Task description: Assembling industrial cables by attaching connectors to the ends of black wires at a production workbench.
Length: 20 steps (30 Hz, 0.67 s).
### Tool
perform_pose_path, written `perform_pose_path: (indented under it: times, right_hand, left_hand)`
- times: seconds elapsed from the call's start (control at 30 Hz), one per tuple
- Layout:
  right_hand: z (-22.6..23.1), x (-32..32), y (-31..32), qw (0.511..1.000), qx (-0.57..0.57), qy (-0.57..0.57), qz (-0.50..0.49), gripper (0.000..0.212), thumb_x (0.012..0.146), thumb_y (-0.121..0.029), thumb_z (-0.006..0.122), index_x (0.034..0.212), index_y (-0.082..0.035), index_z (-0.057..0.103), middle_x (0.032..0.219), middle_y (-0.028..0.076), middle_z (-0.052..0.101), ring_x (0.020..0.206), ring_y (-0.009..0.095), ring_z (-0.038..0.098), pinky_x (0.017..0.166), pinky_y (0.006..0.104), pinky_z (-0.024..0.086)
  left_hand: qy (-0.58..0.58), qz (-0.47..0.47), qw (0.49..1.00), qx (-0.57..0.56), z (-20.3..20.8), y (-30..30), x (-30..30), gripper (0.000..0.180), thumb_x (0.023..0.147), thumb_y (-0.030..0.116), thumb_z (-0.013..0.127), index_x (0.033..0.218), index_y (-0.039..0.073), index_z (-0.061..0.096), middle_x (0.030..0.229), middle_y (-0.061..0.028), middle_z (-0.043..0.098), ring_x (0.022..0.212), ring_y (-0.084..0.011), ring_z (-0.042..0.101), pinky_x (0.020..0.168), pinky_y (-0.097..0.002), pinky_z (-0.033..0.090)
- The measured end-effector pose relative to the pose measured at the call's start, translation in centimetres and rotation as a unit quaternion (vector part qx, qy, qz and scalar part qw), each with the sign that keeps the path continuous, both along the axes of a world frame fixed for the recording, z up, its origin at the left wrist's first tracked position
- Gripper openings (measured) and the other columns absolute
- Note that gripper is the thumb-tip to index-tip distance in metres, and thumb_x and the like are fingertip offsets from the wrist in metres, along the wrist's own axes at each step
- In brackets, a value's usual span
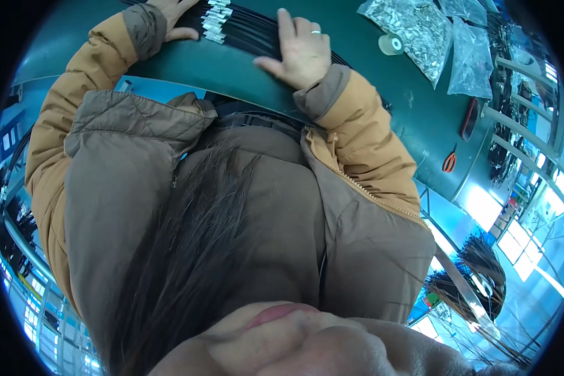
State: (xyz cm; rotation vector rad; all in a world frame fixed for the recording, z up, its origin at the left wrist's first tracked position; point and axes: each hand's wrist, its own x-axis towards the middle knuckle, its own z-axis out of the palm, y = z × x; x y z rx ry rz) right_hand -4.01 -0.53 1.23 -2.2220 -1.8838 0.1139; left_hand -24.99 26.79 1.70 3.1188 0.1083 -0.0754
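Note:
A bundle of black cables [252, 31] lies across the green tabletop, at the far edge of the view. White or silvery connectors [215, 22] sit stacked in a row across it. Left of these connectors is my left hand [174, 20], its thumb stretched toward them and its other fingers partly cut off by the top edge. My right hand [303, 55], a ring on one finger, rests flat on the cables to the right, thumb spread away from the fingers. Neither hand grips anything that I can see.
A clear bag of small metal parts [413, 31] lies at the right, beside a second clear bag [470, 59] and a pale roll [391, 44]. Nearer are a dark red-edged flat object [469, 119] and orange-handled scissors [449, 161]. A metal rack [520, 128] stands past the table's right edge.

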Motion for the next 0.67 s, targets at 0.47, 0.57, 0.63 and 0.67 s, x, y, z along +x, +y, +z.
perform_pose_path:
  times: [0.47,0.57,0.63,0.67]
  right_hand:
    - [0.1,-2.4,3.0,0.994,-0.085,-0.059,-0.045,0.041,0.068,-0.020,0.080,0.103,-0.003,0.067,0.106,0.016,0.067,0.102,0.032,0.066,0.082,0.0430,0.060]
    - [-0.7,-2.4,2.9,0.993,-0.078,-0.074,-0.050,0.041,0.070,-0.021,0.080,0.104,-0.003,0.066,0.106,0.016,0.067,0.102,0.030,0.067,0.082,0.0411,0.060]
    - [-1.7,-1.9,2.6,0.992,-0.043,-0.087,-0.078,0.018,0.085,-0.019,0.065,0.097,-0.005,0.067,0.095,0.013,0.071,0.092,0.029,0.070,0.073,0.0411,0.060]
    - [-1.5,-1.8,2.6,0.991,-0.053,-0.078,-0.093,0.021,0.085,-0.020,0.066,0.099,-0.005,0.067,0.097,0.014,0.072,0.094,0.029,0.071,0.074,0.0415,0.061]
  left_hand:
    - [-0.202,-0.155,0.965,-0.058,-5.2,1.2,0.1,0.041,0.084,0.027,0.081,0.106,0.001,0.057,0.091,-0.0150,0.060,0.081,-0.0368,0.061,0.073,-0.0435,0.052]
    - [-0.178,-0.142,0.972,-0.056,-6.2,1.1,-0.3,0.043,0.084,0.033,0.081,0.107,0.004,0.058,0.092,-0.0140,0.062,0.085,-0.0343,0.065,0.075,-0.0447,0.055]
    - [-0.137,-0.118,0.983,-0.019,-6.9,1.9,0.4,0.046,0.084,0.033,0.082,0.110,0.005,0.058,0.093,-0.0143,0.063,0.086,-0.0364,0.065,0.076,-0.0448,0.057]
    - [-0.146,-0.129,0.981,-0.013,-7.0,2.1,0.5,0.053,0.084,0.037,0.083,0.117,0.004,0.057,0.104,-0.0170,0.067,0.096,-0.0399,0.068,0.086,-0.0423,0.058]
